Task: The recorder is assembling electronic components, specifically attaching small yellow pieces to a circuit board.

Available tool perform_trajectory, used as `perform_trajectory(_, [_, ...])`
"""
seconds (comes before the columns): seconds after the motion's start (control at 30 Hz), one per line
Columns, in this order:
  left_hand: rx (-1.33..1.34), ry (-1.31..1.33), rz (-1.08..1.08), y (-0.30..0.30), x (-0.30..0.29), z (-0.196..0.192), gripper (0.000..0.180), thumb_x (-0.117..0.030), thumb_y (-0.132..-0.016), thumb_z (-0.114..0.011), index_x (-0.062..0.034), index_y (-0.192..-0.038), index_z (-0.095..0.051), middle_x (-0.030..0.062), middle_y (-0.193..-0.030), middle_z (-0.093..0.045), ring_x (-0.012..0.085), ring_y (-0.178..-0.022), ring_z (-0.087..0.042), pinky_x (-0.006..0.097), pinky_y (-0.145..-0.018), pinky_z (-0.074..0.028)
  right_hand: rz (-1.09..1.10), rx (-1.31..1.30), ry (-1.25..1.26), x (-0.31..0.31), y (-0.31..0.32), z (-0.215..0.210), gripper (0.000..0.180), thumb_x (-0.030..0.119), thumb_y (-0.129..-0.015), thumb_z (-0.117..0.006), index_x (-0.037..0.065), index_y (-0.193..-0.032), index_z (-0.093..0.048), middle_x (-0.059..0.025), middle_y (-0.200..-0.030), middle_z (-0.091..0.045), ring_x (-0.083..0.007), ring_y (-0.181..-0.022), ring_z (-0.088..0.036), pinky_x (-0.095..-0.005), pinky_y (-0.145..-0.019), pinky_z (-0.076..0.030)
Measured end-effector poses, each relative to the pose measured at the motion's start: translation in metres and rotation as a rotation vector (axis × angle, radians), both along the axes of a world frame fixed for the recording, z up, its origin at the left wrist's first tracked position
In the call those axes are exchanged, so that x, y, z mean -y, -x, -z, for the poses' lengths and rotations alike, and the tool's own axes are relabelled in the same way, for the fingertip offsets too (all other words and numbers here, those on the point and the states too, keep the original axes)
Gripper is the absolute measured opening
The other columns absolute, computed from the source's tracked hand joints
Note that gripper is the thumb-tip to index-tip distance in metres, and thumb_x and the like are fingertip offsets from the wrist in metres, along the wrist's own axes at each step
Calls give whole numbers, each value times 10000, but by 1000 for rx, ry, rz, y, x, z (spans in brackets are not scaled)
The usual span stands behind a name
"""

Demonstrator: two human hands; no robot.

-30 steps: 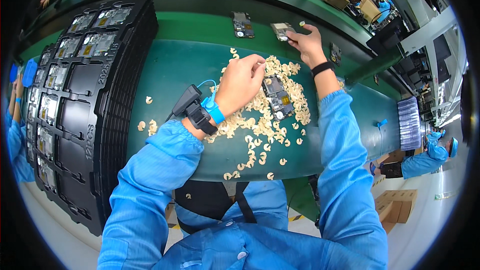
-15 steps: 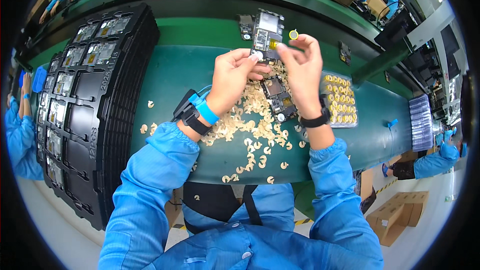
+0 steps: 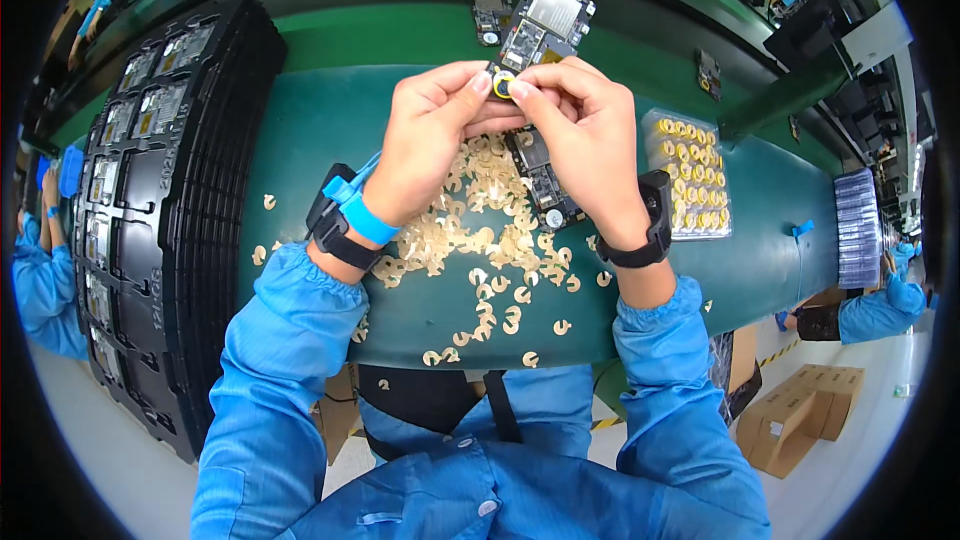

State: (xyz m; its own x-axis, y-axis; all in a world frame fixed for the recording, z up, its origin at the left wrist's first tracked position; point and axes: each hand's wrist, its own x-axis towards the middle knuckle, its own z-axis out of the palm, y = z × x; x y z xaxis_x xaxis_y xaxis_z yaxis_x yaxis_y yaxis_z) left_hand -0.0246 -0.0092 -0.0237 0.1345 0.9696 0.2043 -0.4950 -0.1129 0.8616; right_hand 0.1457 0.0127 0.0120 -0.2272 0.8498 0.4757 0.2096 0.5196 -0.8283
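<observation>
My left hand (image 3: 436,120) is closed on a black circuit board (image 3: 548,15) with silver shields, its thumb at the near end. At that end sits a small round yellow-rimmed part (image 3: 503,86) with a dark middle. My right hand (image 3: 585,125) pinches this part against the board, thumb on its edge and fingers curled behind. Both hands nearly touch. Below them a second circuit board (image 3: 545,183) lies on the green mat, partly hidden by my right hand. Many cream C-shaped pieces (image 3: 490,195) are heaped around it and scattered toward the near edge.
A tall stack of black trays (image 3: 160,230) holding boards stands at the left. On the right lies a clear tray (image 3: 690,175) of round yellow parts. More boards rest at the back, one at the left (image 3: 490,15) and one at the right (image 3: 708,73). Co-workers sit nearby.
My right hand has brought the yellow-rimmed part down and left onto the near end of the board. The board has tilted to the right, and both hands have drawn together.
</observation>
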Motion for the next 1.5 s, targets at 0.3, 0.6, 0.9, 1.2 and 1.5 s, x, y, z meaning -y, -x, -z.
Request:
perform_trajectory(0.3, [-73, -64, -12, -1, -1, 1, 354, -178, -1108, -487, 102, -1292, -604, 205, -1205, -708, 282, -1077, -729, 409, -983, -593, 48, 26, -15, 0, -3, 4, 99, 60, -849, -748, -30, -890, -742, -28, -686, -575, -88, -609, -482, -275, -554, -395])
perform_trajectory(0.6, [-84, -58, -24, -4, 2, 0, 338, -159, -1105, -488, 99, -1286, -607, 200, -1208, -705, 276, -1078, -729, 395, -978, -594, 76, 10, -41, -2, -1, 12, 88, 63, -841, -753, -20, -858, -726, -34, -663, -567, -104, -592, -490, -287, -548, -399])
perform_trajectory(0.9, [-135, -102, -69, -6, 6, -4, 285, -111, -1080, -541, 92, -1262, -622, 182, -1197, -711, 245, -1069, -724, 389, -986, -593, 107, 47, -132, 2, 2, 9, 107, 72, -838, -761, -12, -807, -702, -45, -646, -559, -135, -572, -494, -309, -533, -392])
perform_trajectory(1.2, [-164, -171, -124, -11, 8, -6, 269, -58, -1070, -544, 109, -1269, -614, 169, -1185, -715, 219, -1075, -713, 369, -986, -597, 72, -15, -60, 4, 0, 8, 98, 38, -837, -768, -24, -808, -699, -27, -653, -573, -83, -569, -474, -273, -513, -368])
perform_trajectory(1.5, [-216, -221, -166, -11, 8, -5, 265, -47, -1070, -537, 116, -1266, -610, 169, -1169, -721, 215, -1061, -717, 364, -974, -602, 94, -19, -73, 6, 2, 9, 92, 27, -853, -767, -32, -815, -707, 2, -657, -576, -49, -583, -463, -249, -515, -361])
